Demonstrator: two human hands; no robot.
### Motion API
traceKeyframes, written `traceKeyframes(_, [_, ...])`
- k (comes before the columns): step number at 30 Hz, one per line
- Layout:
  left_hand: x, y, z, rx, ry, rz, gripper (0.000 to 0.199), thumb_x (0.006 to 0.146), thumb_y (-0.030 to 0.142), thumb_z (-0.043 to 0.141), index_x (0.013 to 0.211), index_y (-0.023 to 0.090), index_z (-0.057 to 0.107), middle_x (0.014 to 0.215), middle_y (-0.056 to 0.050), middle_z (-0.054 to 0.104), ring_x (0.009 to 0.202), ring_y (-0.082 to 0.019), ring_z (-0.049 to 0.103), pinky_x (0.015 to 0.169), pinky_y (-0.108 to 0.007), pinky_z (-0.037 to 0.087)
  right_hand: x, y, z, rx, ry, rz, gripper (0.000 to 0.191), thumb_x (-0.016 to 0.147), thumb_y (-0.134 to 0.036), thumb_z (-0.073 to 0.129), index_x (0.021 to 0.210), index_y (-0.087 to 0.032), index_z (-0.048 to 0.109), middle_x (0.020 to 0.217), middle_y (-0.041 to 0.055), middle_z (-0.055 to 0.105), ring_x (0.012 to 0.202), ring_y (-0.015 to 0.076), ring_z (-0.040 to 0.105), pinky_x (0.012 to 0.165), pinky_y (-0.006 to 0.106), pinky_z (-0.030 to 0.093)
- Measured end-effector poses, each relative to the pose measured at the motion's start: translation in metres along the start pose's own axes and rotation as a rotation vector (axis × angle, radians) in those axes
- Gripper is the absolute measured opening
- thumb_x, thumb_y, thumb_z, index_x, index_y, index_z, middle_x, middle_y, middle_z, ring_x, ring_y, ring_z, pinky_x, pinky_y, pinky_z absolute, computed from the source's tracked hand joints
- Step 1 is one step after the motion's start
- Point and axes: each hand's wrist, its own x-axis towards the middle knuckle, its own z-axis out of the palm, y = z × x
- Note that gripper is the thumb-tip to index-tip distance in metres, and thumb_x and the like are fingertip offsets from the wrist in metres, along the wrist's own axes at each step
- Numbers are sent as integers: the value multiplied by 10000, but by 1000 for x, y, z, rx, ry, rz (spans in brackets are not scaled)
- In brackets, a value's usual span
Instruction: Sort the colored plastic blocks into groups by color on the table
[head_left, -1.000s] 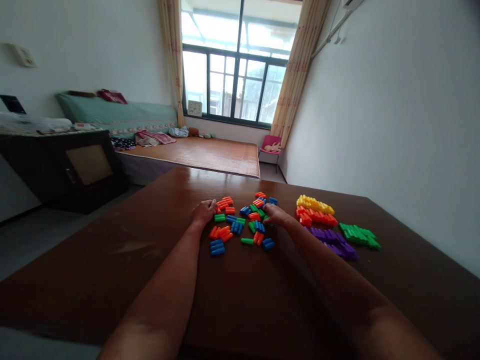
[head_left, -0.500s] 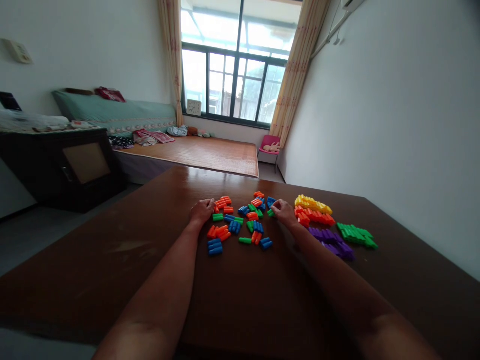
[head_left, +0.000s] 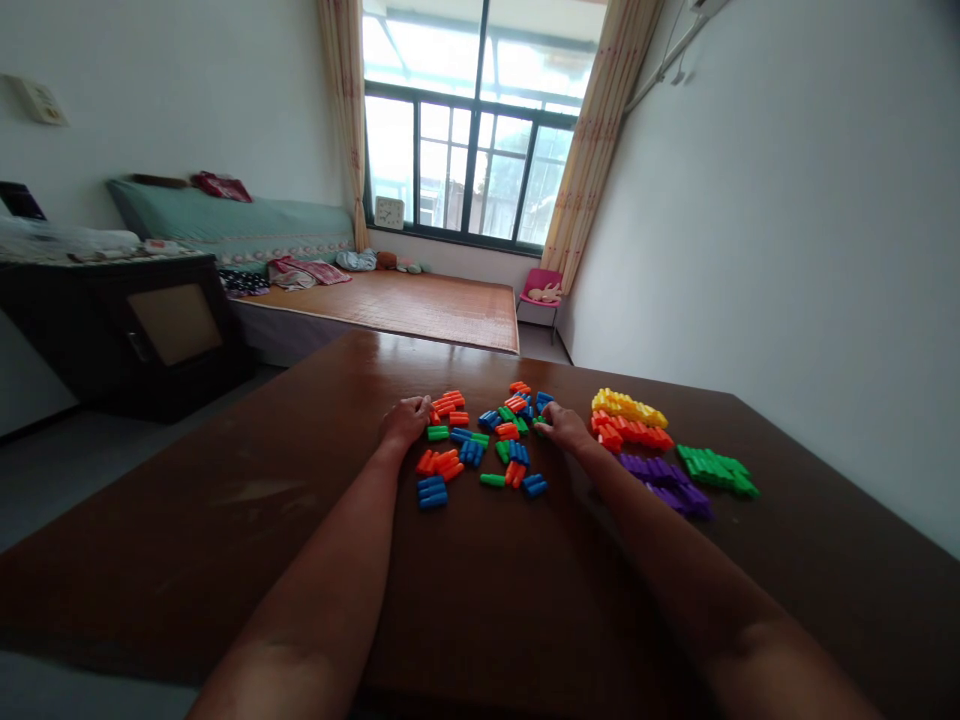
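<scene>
Small bullet-shaped plastic building pieces, joined in short rows, lie scattered mid-table. My left hand [head_left: 405, 420] rests at the left edge of this scatter, fingers curled in against the orange pieces [head_left: 448, 402]; whatever is in its fingertips is hidden. On the other side, my right hand [head_left: 564, 427] has its fingers closed on a green piece [head_left: 538, 426], mostly covered by them. Just beyond those fingers is a blue piece [head_left: 544, 400]. Between the hands lie more pieces, among them a blue block [head_left: 472, 453] and a single green one [head_left: 493, 480].
Right of my right hand sit sorted groups: yellow [head_left: 628, 407], orange [head_left: 637, 433], purple [head_left: 667, 483] and green [head_left: 718, 470]. All lie on a brown table [head_left: 300, 540]. Beyond it are a bed [head_left: 435, 305], a pink chair [head_left: 541, 283] and a dark cabinet [head_left: 105, 320].
My right hand has shifted slightly left and lower over the green piece, its fingers now flatter. The left hand stays in place. The view has moved very slightly.
</scene>
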Motion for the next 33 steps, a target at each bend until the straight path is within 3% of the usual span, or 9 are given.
traceKeyframes(5, [-3,4,-2,1,-2,-3,453,919,498,382,818,231,734,818,-44,747,776,-216,661,643,-293,396,6,-15,13,-32,54,-9,218,906,-382,574,980,-181,614,968,94,704,907,206,651,770,274,423])
traceKeyframes(9, [-4,6,-3,17,9,-9,446,920,491,388,812,233,735,806,-42,748,785,-213,663,647,-284,397,5,-28,25,-82,99,-3,383,854,-507,605,1010,-158,608,1020,128,682,972,239,617,832,308,425])
traceKeyframes(12, [-5,6,-4,6,11,4,445,922,487,389,828,232,741,798,-40,749,782,-208,663,647,-277,402,6,-31,28,-46,68,-37,356,817,-422,664,1048,-157,609,1041,111,678,972,226,607,849,301,424])
traceKeyframes(16, [-5,6,-4,6,8,-2,449,924,488,389,834,228,744,808,-41,751,789,-206,663,646,-275,404,6,-22,21,-7,3,-97,392,766,-390,724,1090,-191,628,1068,75,679,982,217,601,854,300,428])
traceKeyframes(23, [-1,2,-2,24,-11,-1,456,926,503,376,876,239,744,827,-28,748,792,-204,660,651,-277,395,-5,-18,8,-16,13,-202,208,805,-323,705,991,-230,706,1080,36,702,1049,219,574,926,313,404])
traceKeyframes(28, [0,0,0,21,1,7,455,911,512,386,854,233,741,787,-33,742,762,-207,653,645,-275,394,-16,-26,3,-94,9,-167,194,852,-307,637,1001,-208,713,1046,72,698,1021,231,591,875,309,431])
traceKeyframes(33, [4,-4,1,6,11,35,475,897,533,379,823,230,737,750,-29,729,724,-206,641,608,-274,376,-21,-35,3,-59,-59,-257,266,850,-316,644,1066,-175,708,1074,101,685,988,212,622,865,286,447])
